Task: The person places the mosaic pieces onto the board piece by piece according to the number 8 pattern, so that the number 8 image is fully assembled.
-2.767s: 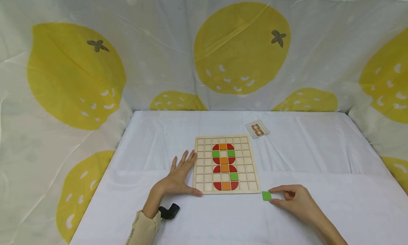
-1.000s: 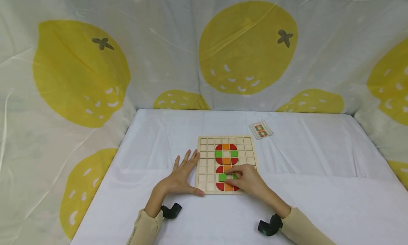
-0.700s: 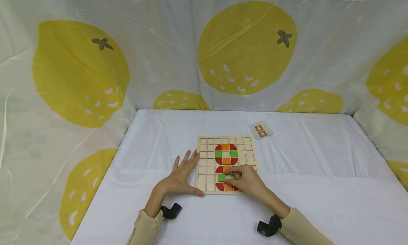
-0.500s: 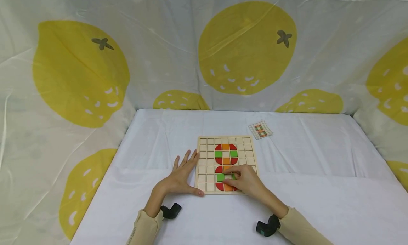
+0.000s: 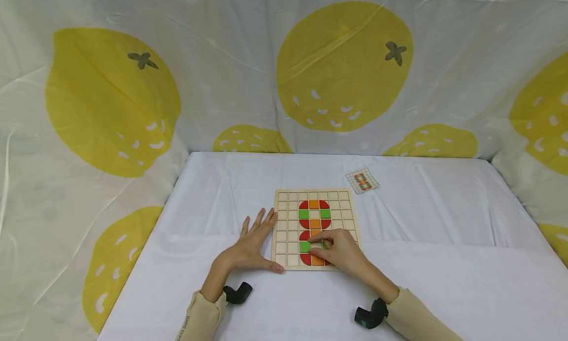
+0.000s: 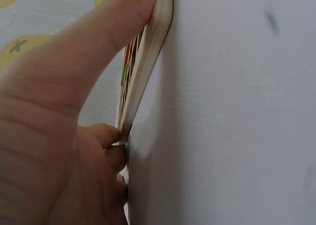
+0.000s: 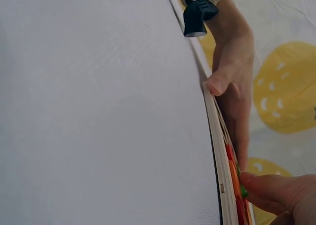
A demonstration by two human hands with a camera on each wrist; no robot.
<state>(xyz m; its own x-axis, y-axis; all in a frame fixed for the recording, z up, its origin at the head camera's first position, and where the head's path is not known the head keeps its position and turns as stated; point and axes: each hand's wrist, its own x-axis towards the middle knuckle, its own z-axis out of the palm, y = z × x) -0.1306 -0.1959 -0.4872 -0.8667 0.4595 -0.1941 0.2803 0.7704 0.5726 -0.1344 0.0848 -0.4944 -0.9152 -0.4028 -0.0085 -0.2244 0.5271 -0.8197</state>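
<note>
A wooden grid board lies on the white cloth, holding red, orange and green tiles laid out like a figure eight. My right hand pinches a green square tile by its right side, between thumb and finger. That tile sits over a cell at the lower left of the figure, below a red piece. In the right wrist view the green tile shows at the fingertips. My left hand rests at the board's left edge, fingers spread, thumb at the near left corner. The right hand covers some tiles.
Behind the board's far right corner lies a small pattern card showing a similar figure. Black wrist cameras hang at both wrists, the left camera and the right camera. A lemon-printed curtain stands behind the table.
My right hand has brought the green tile from beside the board's near right corner onto the board, then slid it slightly left into line with the red pieces. My left hand stays at the board's edge.
</note>
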